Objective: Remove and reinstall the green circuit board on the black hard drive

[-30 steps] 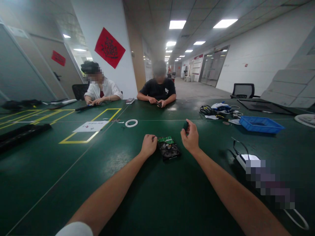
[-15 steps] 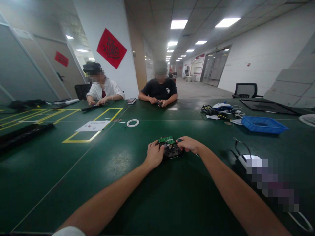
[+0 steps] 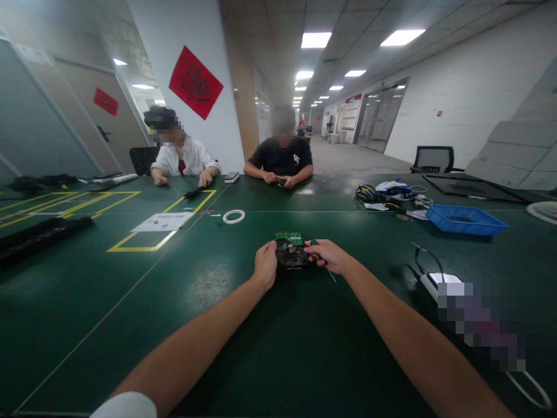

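Observation:
A black device housing (image 3: 292, 255), opened up with small parts showing inside, is held between my hands above the table. Along its far side runs a green circuit board (image 3: 290, 238). My left hand (image 3: 266, 264) grips the housing by its left edge, thumb on the near side. At the right edge, my right hand (image 3: 328, 254) has its fingers closed round a screwdriver (image 3: 331, 274), whose thin shaft points down and to the right, away from the housing. Those fingertips also seem to touch the housing's right side. What kind of device it is, I cannot tell.
On the green table (image 3: 243, 360) lie a white ring of tape (image 3: 234, 216), a printed sheet (image 3: 163, 221), a blue tray (image 3: 467, 220) and a heap of cables (image 3: 366, 194). A white cabled device (image 3: 439, 281) sits at right. Two people work across the table.
The housing has shifted slightly left and levelled out. My right hand has turned, so the screwdriver's shaft swings clear. Across the table, one person's hands have spread apart.

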The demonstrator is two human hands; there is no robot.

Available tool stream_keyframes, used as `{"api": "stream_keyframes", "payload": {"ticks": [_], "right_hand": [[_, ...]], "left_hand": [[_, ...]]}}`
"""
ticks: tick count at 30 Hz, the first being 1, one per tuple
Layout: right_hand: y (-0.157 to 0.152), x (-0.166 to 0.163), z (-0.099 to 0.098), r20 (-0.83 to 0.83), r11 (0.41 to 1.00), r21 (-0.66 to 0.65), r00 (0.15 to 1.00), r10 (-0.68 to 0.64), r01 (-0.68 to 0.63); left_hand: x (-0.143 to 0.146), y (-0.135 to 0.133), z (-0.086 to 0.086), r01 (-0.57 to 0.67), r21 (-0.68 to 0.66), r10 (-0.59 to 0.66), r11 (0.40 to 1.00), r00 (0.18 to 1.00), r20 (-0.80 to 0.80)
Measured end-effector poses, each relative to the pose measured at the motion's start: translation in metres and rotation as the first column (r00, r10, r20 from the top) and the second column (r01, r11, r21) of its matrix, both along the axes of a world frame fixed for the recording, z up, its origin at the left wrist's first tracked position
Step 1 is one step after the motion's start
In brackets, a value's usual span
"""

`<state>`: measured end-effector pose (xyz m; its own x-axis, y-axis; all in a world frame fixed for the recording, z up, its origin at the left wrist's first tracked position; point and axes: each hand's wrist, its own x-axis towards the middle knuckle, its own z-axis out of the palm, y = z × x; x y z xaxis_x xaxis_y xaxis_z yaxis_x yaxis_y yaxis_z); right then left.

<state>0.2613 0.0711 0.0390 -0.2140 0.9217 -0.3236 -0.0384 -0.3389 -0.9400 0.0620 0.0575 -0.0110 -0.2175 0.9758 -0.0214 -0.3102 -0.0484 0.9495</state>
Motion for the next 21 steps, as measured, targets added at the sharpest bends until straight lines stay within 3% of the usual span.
{"api": "stream_keyframes", "payload": {"ticks": [3, 9, 14, 18, 21], "right_hand": [[0.0, -0.005, 0.0, -0.078, 0.997, -0.005, 0.994, -0.072, 0.072], [-0.004, -0.017, 0.001, -0.133, 0.988, 0.001, 0.979, -0.153, 0.154], [-0.01, -0.028, 0.0, -0.139, 0.983, 0.024, 0.974, -0.177, 0.182], [-0.014, -0.035, 0.0, -0.142, 0.981, 0.055, 0.974, -0.175, 0.184], [-0.017, -0.037, 0.002, -0.137, 0.984, 0.07, 0.979, -0.151, 0.162]], "left_hand": [[-0.004, 0.003, 0.004, 0.015, -0.057, -0.003, 0.998, 0.978, 0.207], [-0.01, 0.009, 0.007, 0.108, -0.101, -0.072, 0.989, 0.947, 0.312], [-0.015, 0.008, 0.013, 0.276, -0.087, -0.202, 0.957, 0.851, 0.484], [-0.019, 0.002, 0.02, 0.429, -0.036, -0.35, 0.902, 0.779, 0.52], [-0.021, -0.001, 0.023, 0.477, -0.027, -0.399, 0.878, 0.763, 0.509]]}}
